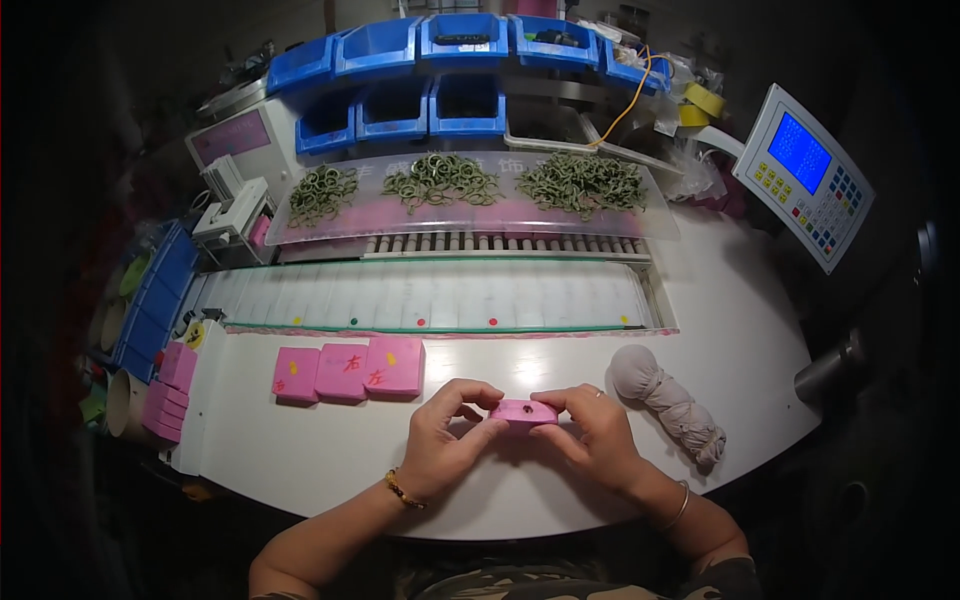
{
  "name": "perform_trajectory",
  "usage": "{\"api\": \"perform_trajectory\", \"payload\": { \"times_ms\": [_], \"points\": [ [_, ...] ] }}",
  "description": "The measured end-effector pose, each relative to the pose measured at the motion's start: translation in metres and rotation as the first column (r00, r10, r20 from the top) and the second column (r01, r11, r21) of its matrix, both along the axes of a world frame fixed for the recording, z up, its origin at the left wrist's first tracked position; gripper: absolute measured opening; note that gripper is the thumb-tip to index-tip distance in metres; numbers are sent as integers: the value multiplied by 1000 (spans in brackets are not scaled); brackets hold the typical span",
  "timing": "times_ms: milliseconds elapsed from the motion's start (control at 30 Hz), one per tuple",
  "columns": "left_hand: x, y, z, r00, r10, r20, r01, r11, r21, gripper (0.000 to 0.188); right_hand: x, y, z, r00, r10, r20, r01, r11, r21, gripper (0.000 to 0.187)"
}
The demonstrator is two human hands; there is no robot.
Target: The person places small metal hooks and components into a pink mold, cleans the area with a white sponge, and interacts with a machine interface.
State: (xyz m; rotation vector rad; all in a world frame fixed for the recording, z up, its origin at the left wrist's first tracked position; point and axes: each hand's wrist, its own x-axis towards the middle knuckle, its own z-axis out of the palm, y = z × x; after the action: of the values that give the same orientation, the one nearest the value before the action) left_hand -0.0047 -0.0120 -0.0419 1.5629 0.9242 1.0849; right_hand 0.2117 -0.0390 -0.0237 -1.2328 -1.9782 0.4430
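Between both hands I hold a pink block [512, 412] just above the white tabletop, a small dark mark or hole showing on the side toward me. My left hand [452, 432] pinches its left end with thumb and fingertips. At the other end, my right hand [592, 428] grips it the same way. Left of my hands, pink blocks [345, 372] with red handwritten marks and yellow spots sit in a row on the table. A knotted bundle of pale grey cloth [668, 405] lies to the right of my right hand.
Beyond my hands runs a white conveyor belt [450, 293] with coloured dots. Behind it, a clear tray [370, 222] bears piles of green rings [585, 185]. Blue bins [462, 40] stand at the back, a control panel [805, 175] at right, more pink blocks [166, 410] at left.
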Motion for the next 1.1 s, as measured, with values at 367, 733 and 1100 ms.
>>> {"api": "perform_trajectory", "payload": {
  "times_ms": [367, 733, 1100],
  "points": [
    [-5, 8, 3, 1000, -20, -18, 20, 1000, -24, 31, 5, 7, -5, 979, 18, -205, -86, 940, -331, 33],
    [3, -1, 13, 938, 154, -309, -45, 942, 333, 58, -9, 26, -6, 739, -177, -649, -291, 785, -546, 21],
    [11, 4, -8, 989, 147, 32, -149, 936, 320, 60, -31, 21, 38, 997, -67, 44, 53, 964, 261, 28]
  ]
}}
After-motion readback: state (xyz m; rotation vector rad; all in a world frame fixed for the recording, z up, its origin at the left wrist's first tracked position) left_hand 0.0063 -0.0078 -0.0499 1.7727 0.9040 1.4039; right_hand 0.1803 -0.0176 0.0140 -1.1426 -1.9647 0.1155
